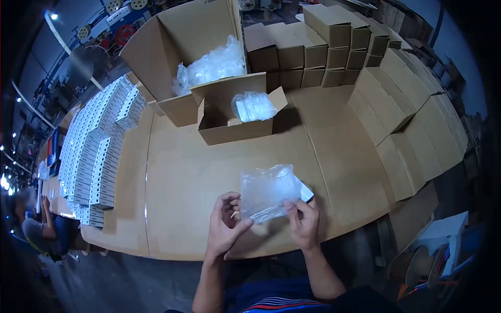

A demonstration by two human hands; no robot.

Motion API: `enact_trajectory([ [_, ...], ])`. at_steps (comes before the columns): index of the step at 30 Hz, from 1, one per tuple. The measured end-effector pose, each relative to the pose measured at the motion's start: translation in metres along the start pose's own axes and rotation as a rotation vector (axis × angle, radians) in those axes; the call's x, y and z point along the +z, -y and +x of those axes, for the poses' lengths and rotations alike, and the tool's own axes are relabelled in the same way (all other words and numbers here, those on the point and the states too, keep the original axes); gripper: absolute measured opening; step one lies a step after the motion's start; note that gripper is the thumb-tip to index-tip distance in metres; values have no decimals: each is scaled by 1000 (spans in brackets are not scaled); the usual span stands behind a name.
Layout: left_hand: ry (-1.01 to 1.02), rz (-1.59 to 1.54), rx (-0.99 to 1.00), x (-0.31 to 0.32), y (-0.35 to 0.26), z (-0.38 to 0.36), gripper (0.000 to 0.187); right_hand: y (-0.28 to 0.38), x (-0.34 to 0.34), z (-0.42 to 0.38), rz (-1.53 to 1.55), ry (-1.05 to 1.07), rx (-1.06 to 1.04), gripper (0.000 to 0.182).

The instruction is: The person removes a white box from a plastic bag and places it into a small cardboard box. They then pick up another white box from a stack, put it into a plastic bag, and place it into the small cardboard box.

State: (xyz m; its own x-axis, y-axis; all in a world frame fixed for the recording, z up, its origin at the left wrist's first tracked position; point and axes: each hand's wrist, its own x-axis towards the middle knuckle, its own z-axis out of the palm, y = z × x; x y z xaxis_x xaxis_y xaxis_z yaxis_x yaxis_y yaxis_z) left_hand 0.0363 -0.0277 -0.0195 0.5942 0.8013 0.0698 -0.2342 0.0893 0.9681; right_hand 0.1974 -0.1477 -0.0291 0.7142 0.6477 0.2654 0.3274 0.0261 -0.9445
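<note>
A clear plastic bubble bag (267, 192) is held up in front of me, above the cardboard-covered table. My right hand (303, 223) pinches its lower right edge between thumb and fingers. At the bag's lower left corner is my left hand (227, 223), with the thumb on the edge and the fingers curled beside and behind it. A small white box (304, 190) sticks out past the bag's right side, mostly hidden by it. Beyond, an open carton (237, 134) holds several bubble-wrapped white packs (254, 107) at its right end.
Behind the carton, a large open box (148, 62) contains loose bubble bags (214, 63). White boxes (88, 156) are stacked on the left. Brown cartons (329, 49) stand in rows at the back, and more cartons (402, 130) on the right. A person (39, 224) sits at far left.
</note>
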Motion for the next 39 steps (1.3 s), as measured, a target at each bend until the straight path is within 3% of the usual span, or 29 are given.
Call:
enact_trajectory([
  [2, 2, -8, -6, 14, -9, 3, 55, -6, 6, -2, -8, 47, -64, 26],
  [5, 21, 245, -90, 8, 0, 6, 58, -5, 11, -6, -93, 119, -167, 24],
  [6, 17, 236, -97, 7, 3, 7, 51, -3, 11, -7, -135, 139, -203, 25],
  [9, 7, 274, 6, -2, 12, -1, 47, 6, 0, -5, 158, 112, -89, 26],
  [11, 52, 344, 29, -9, 15, -8, 46, 18, -23, 8, 0, 129, 33, 39],
  [12, 75, 380, 40, -12, 16, -12, 46, 13, -24, 17, 25, 28, -40, 36],
  [15, 140, 398, 94, -14, 21, -20, 47, 47, -15, 38, 436, -10, -168, 51],
  [18, 152, 322, 16, -11, 19, -27, 43, 52, -9, 45, 397, 113, -265, 55],
  [19, 140, 317, 16, -10, 19, -29, 43, 62, -2, 41, 499, 151, -184, 45],
  [32, 100, 163, -84, 4, 9, -46, 49, 55, -11, 34, 360, 364, -108, 23],
  [35, 111, 151, -123, 5, 5, -48, 51, 42, -9, 40, 125, 376, -195, 20],
  [36, 128, 129, -93, 4, 5, -50, 42, 47, -7, 41, 117, 361, -179, 19],
  [39, 64, -87, -144, -13, 37, -52, 38, 45, -5, 43, 104, 432, -49, 18],
])
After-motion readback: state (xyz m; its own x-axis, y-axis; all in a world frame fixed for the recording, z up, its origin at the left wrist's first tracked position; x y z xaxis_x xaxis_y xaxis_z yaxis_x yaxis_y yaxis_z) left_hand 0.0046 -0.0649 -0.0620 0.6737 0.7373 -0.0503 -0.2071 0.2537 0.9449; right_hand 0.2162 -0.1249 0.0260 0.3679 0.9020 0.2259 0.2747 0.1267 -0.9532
